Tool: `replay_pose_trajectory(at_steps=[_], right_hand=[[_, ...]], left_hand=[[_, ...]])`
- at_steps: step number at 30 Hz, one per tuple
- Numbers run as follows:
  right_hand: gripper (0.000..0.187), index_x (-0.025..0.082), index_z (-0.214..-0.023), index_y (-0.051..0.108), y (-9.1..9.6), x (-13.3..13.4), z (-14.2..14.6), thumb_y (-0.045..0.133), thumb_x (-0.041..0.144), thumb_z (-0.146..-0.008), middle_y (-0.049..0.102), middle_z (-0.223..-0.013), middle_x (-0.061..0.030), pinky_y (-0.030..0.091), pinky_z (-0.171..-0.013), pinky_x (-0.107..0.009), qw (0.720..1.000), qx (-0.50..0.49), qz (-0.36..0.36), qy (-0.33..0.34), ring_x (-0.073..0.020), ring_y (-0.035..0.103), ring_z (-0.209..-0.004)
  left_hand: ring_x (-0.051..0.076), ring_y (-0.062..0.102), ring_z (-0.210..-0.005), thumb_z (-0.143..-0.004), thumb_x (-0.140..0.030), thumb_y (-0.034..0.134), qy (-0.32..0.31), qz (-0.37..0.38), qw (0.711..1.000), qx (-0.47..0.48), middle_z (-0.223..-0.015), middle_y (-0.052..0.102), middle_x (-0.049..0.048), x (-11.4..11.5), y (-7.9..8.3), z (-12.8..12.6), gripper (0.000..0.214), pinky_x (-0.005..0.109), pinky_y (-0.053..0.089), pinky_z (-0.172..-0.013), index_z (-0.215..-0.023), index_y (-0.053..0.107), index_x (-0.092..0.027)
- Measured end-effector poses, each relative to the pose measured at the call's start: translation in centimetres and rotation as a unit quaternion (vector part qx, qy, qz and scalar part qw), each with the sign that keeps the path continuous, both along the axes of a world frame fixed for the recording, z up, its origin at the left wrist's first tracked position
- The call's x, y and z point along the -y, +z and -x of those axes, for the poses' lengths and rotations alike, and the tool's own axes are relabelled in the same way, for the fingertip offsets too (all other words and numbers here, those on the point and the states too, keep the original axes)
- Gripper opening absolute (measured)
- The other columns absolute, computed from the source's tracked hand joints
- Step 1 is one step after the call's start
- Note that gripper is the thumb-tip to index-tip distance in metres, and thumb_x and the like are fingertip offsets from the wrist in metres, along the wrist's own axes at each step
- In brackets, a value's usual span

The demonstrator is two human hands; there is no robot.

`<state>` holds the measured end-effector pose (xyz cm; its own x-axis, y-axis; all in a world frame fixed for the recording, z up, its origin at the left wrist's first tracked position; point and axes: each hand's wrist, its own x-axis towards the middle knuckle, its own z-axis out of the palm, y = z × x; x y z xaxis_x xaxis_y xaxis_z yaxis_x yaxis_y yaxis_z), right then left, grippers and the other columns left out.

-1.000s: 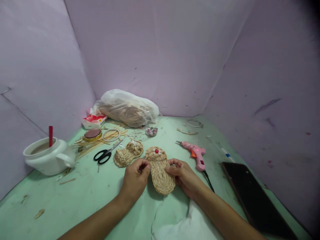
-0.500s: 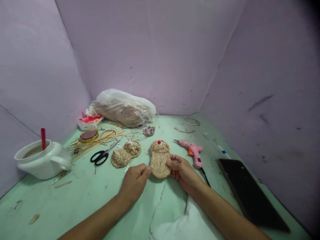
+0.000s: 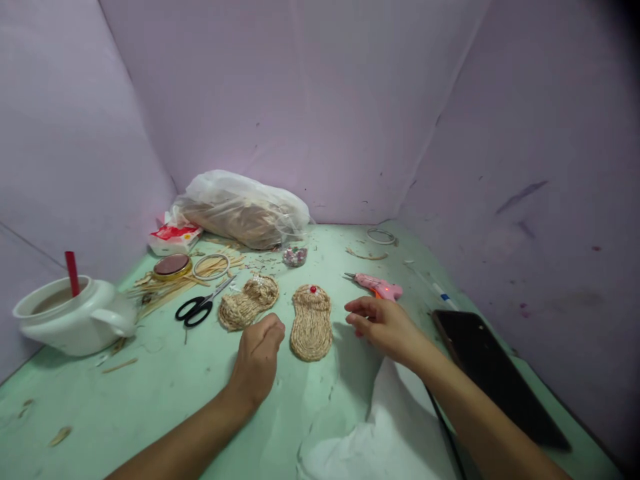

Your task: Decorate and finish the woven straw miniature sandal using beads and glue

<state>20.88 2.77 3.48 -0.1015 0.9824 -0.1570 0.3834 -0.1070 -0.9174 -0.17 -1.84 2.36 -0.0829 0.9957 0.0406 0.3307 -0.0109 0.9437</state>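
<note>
A small woven straw slipper (image 3: 311, 330) with a red bead (image 3: 313, 289) on its strap lies on the green table between my hands, touched by neither. Just left of it, my left hand (image 3: 259, 357) is closed, fingers curled inward; whether anything is inside is hidden. My right hand (image 3: 383, 327) is open above the table to the slipper's right, fingers spread. Beyond it lies a pink glue gun (image 3: 381, 287) with a glowing orange light, its handle covered by my hand. A second straw slipper (image 3: 245, 307) with white beads rests at the left, near black-handled scissors (image 3: 195, 311).
On the left stands a white pot (image 3: 80, 327) with a red stick. Behind are a plastic bag (image 3: 240, 207), a small tub of beads (image 3: 295, 256), straw strips and a round tin (image 3: 173, 265). A black phone (image 3: 495, 373) and white cloth (image 3: 385, 427) lie on the right.
My right hand has let go of the slipper and moved right, over the glue gun's handle. My left hand has drawn slightly away to the left. The slipper stays on the table.
</note>
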Motion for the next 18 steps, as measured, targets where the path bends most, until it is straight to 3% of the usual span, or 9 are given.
replay_pose_trajectory(at_steps=[2, 3, 5, 7, 11, 16, 18], right_hand=[[0.016, 0.019, -0.086, 0.066, 1.0, 1.4, 1.1, 0.062, 0.021, -0.07, 0.066, -0.072, -0.0018, 0.043, -0.053, -0.024, 0.999, -0.004, -0.03, 0.045, -0.0126, 0.057, -0.057], [0.018, 0.019, -0.089, 0.066, 1.3, 2.1, 1.7, 0.061, 0.022, -0.073, 0.066, -0.075, -0.0023, 0.044, -0.057, -0.024, 0.991, -0.007, -0.086, 0.1, -0.0133, 0.059, -0.063], [0.014, 0.019, -0.087, 0.068, 1.6, 3.4, 2.8, 0.06, 0.018, -0.075, 0.066, -0.078, -0.0033, 0.046, -0.063, -0.024, 0.961, -0.008, -0.186, 0.203, -0.0139, 0.06, -0.072], [0.013, 0.017, -0.081, 0.068, 1.4, 4.1, 3.3, 0.055, 0.013, -0.078, 0.064, -0.075, -0.0047, 0.046, -0.063, -0.023, 0.937, 0.014, -0.253, 0.24, -0.0132, 0.059, -0.069], [0.02, 0.015, -0.075, 0.063, 0.5, 4.3, 3.2, 0.046, 0.008, -0.08, 0.063, -0.075, -0.0071, 0.045, -0.059, -0.023, 0.909, 0.095, -0.318, 0.252, -0.0136, 0.059, -0.065], [0.019, 0.016, -0.076, 0.056, 0.2, 4.5, 3.1, 0.043, 0.003, -0.071, 0.058, -0.069, -0.0041, 0.042, -0.054, -0.023, 0.892, 0.143, -0.332, 0.27, -0.0138, 0.054, -0.059], [0.021, 0.017, -0.074, 0.053, 0.0, 4.8, 3.3, 0.04, 0.002, -0.067, 0.057, -0.068, -0.0037, 0.04, -0.051, -0.023, 0.879, 0.16, -0.357, 0.273, -0.0141, 0.052, -0.058]], left_hand=[[0.009, 0.033, -0.049, -0.08, -0.029, 0.04, -0.044, 0.022, 0.998, 0.028, -0.051, 0.035, -0.0054, 0.8, 0.4, -0.5, 0.026, 0.022, 0.026, -0.047, -0.055, 0.039, -0.018], [0.009, 0.034, -0.048, -0.078, -0.028, 0.042, -0.087, 0.057, 0.993, 0.063, -0.05, 0.038, -0.0052, 1.2, 0.5, -0.9, 0.023, 0.021, 0.026, -0.045, -0.057, 0.043, -0.018], [0.008, 0.035, -0.042, -0.075, -0.03, 0.042, -0.154, 0.131, 0.969, 0.143, -0.049, 0.043, -0.0038, 1.8, 0.3, -1.6, 0.022, 0.021, 0.024, -0.04, -0.06, 0.049, -0.016], [0.008, 0.035, -0.038, -0.073, -0.03, 0.039, -0.175, 0.158, 0.952, 0.196, -0.048, 0.047, -0.0014, 2.2, -0.2, -2.0, 0.024, 0.021, 0.022, -0.037, -0.062, 0.053, -0.014], [0.009, 0.032, -0.037, -0.067, -0.023, 0.035, -0.172, 0.166, 0.949, 0.208, -0.043, 0.045, -0.002, 2.5, -0.4, -2.1, 0.025, 0.021, 0.022, -0.038, -0.068, 0.058, -0.013], [0.01, 0.039, -0.047, -0.062, -0.018, 0.04, -0.168, 0.115, 0.974, 0.097, -0.047, 0.045, -0.0022, 3.0, 0.9, -1.8, 0.015, 0.022, 0.029, -0.047, -0.056, 0.054, -0.015], [0.01, 0.04, -0.046, -0.062, -0.017, 0.039, -0.156, 0.129, 0.975, 0.089, -0.045, 0.044, -0.0027, 3.1, 1.2, -1.9, 0.016, 0.022, 0.03, -0.047, -0.055, 0.053, -0.016]])
